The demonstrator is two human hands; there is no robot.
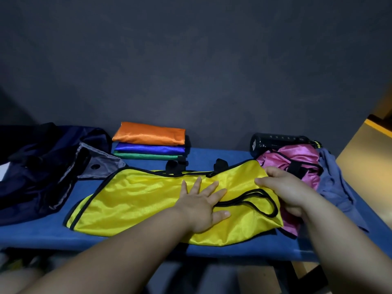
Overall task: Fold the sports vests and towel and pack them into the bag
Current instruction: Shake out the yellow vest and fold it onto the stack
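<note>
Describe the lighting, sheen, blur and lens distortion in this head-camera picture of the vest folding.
Head view: dim overall, the dark wall and navy bag lose detail; soft sheen on the yellow vest and orange vest; wide-angle stretch swells the forearms toward the bottom edge; the bottom-left corner is blurred, the bench middle sharp.

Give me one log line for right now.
step: folding yellow vest; left hand: flat on it; right hand: grips its end; folded stack: three; pink vest: crumpled

Bare worktop (31, 236) shows along the near left edge and at the back between the folded stack (148, 135) and the bottle (280, 140). The bag (42, 166) blocks the left end; pink vest (294, 158) and towel (333, 181) crowd the right.
</note>
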